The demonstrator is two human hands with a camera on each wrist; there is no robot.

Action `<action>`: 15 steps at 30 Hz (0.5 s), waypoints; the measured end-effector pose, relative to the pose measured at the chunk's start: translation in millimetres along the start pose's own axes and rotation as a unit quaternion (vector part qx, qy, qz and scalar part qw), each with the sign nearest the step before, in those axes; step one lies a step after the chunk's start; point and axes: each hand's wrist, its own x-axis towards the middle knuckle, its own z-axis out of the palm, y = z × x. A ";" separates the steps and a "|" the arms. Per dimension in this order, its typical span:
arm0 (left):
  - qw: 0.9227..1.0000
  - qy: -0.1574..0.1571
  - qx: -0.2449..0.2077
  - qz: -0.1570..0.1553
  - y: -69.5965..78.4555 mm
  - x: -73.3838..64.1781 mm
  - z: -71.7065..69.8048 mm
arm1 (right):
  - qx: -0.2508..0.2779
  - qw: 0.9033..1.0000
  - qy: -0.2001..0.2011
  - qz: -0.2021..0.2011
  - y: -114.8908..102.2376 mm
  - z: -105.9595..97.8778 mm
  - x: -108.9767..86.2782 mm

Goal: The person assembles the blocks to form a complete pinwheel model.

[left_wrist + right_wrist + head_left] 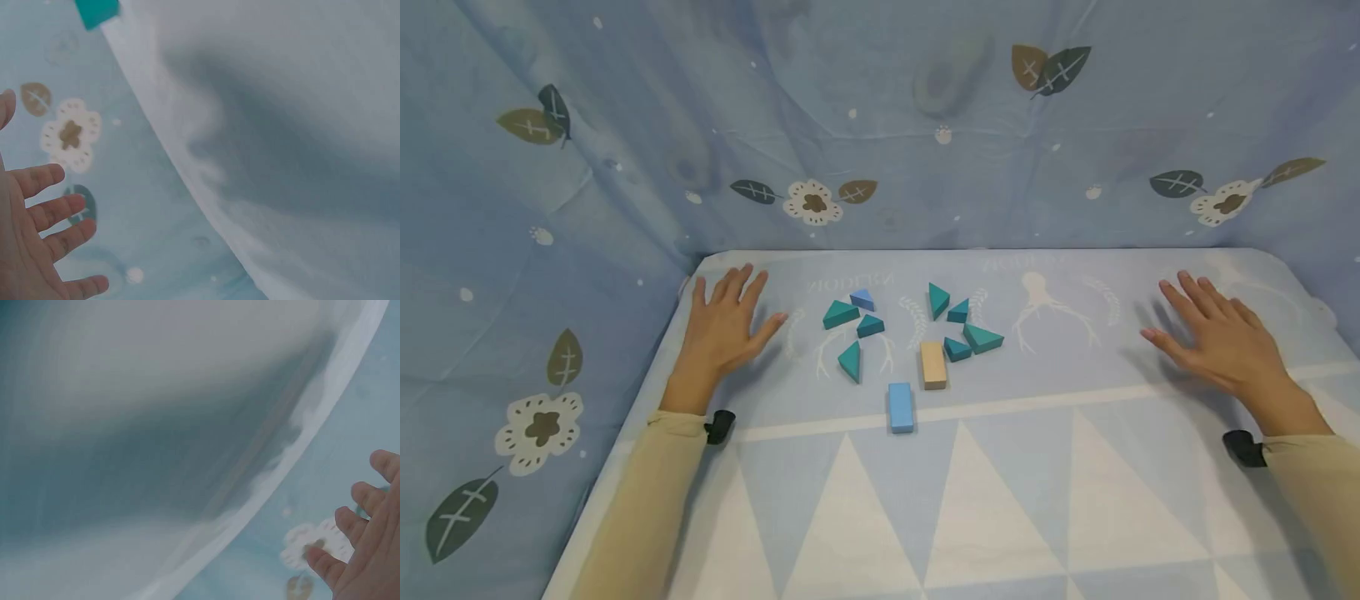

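Blocks lie in the middle of the table, between the two hands. On the left is a loose group with a small blue triangular block [862, 300] and teal triangular blocks [841, 314]. To its right sits another group of teal triangular blocks [982, 338]. Nearer the front are a tan rectangular block [933, 365] and a light blue rectangular block [900, 407]. My left hand [722, 321] is held over the table's left side, fingers spread, holding nothing. My right hand [1221, 337] hovers at the far right, likewise spread and without any object. Neither touches a block.
A patterned cloth covers the table [1000, 492], whose back edge meets a blue curtain [925, 125] printed with leaves and flowers. The curtain also runs along the left side. Black wrist straps [720, 427] show at both sleeves.
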 end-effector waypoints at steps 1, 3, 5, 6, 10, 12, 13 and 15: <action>1.000 0.011 -0.006 0.006 3.4 -1.2 -0.9 | 0.004 1.000 0.004 -0.007 -4.7 0.2 0.0; 0.999 0.029 -0.017 0.018 10.3 -4.0 -1.8 | 0.007 1.000 0.013 -0.023 -15.5 1.3 0.7; 0.998 0.048 -0.028 0.031 17.1 -7.2 -2.0 | 0.007 0.999 0.026 -0.038 -27.9 3.5 1.9; 0.997 0.055 -0.033 0.038 20.5 -8.5 -1.7 | 0.009 0.998 0.032 -0.046 -34.1 4.7 2.6; 0.992 0.080 -0.061 0.069 35.1 -13.1 -2.1 | 0.020 0.994 0.059 -0.090 -60.3 9.8 6.1; 0.989 0.091 -0.079 0.087 42.4 -14.8 -3.1 | 0.030 0.989 0.072 -0.122 -74.3 12.2 8.8; 0.986 0.098 -0.089 0.097 46.1 -15.5 -3.9 | 0.034 0.986 0.080 -0.140 -81.3 13.5 10.4; 0.981 0.110 -0.109 0.114 52.9 -16.3 -5.3 | 0.046 0.979 0.094 -0.178 -95.0 16.3 14.2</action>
